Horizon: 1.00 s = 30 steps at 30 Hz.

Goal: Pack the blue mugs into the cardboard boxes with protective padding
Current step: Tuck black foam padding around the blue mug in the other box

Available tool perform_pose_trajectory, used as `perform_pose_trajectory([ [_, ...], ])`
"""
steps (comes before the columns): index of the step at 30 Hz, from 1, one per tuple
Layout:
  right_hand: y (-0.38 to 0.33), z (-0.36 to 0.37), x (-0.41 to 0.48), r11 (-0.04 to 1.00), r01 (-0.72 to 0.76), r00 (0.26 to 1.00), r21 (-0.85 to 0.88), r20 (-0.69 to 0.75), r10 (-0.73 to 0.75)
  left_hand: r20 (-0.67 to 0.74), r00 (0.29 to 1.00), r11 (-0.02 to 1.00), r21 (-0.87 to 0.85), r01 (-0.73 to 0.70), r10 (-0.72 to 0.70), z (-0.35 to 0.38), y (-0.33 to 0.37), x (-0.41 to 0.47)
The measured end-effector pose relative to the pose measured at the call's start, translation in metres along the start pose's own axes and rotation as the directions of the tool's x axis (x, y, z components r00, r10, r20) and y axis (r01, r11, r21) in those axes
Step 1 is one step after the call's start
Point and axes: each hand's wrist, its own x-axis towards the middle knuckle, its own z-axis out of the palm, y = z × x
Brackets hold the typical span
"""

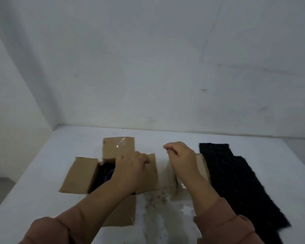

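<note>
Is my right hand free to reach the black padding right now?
Probably yes: the right hand hovers just beside the black padding, which lies uncovered on the table with nothing between them.

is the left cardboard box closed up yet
No, the left cardboard box has its flaps spread open, with the left hand on its right flap.

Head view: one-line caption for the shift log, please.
Left hand holds a flap of the open box with a blue mug inside; right hand, fingers curled, over a second box beside black padding.
</note>
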Motion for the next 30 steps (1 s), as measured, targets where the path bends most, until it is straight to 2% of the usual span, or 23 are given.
perform_pose_trajectory([
  [2,0.033,-0.04,-0.014,0.984,-0.176,0.975,0.032,-0.132,0.179,-0.029,0.997,0.977,-0.197,-0.08,0.076,0.024,0.042,0.004],
  [4,0.072,-0.077,-0.03,0.924,-0.384,0.91,-0.006,-0.17,0.377,-0.004,0.988,0.904,-0.403,-0.142,0.153,0.049,0.088,0.002],
  [6,0.115,-0.107,-0.047,0.818,-0.562,0.827,-0.122,-0.097,0.553,0.095,0.966,0.847,-0.507,-0.16,0.24,0.077,0.131,-0.003],
  [8,0.151,-0.126,-0.067,0.711,-0.631,0.747,-0.311,0.004,0.664,0.312,0.913,0.84,-0.539,-0.057,0.262,0.108,0.163,-0.006],
  [10,0.174,-0.136,-0.086,0.66,-0.625,0.69,-0.418,0.101,0.717,0.566,0.804,0.828,-0.53,0.183,0.184,0.135,0.186,-0.004],
  [11,0.182,-0.137,-0.093,0.662,-0.599,0.679,-0.451,0.152,0.718,0.656,0.747,0.783,-0.519,0.343,0.107,0.145,0.194,-0.001],
  [13,0.191,-0.137,-0.104,0.699,-0.499,0.687,-0.512,0.259,0.679,0.745,0.663,0.598,-0.5,0.626,-0.071,0.156,0.208,0.008],
  [14,0.194,-0.135,-0.107,0.719,-0.449,0.691,-0.531,0.303,0.656,0.762,0.628,0.495,-0.489,0.718,-0.157,0.16,0.212,0.014],
  [16,0.197,-0.134,-0.11,0.741,-0.409,0.69,-0.532,0.352,0.633,0.76,0.59,0.35,-0.494,0.796,-0.271,0.173,0.216,0.025],
  [21,0.208,-0.136,-0.113,0.795,-0.348,0.716,-0.496,0.407,0.567,0.711,0.615,0.239,-0.567,0.788,-0.342,0.195,0.226,0.037],
  [23,0.211,-0.137,-0.114,0.814,-0.331,0.731,-0.477,0.417,0.541,0.688,0.642,0.268,-0.584,0.766,-0.338,0.199,0.232,0.038],
  [27,0.215,-0.138,-0.116,0.839,-0.313,0.759,-0.445,0.414,0.503,0.6,0.731,0.478,-0.562,0.675,-0.326,0.211,0.239,0.038],
  [30,0.218,-0.139,-0.119,0.859,-0.302,0.771,-0.414,0.424,0.476,0.539,0.783,0.589,-0.538,0.603,-0.309,0.214,0.237,0.041],
])
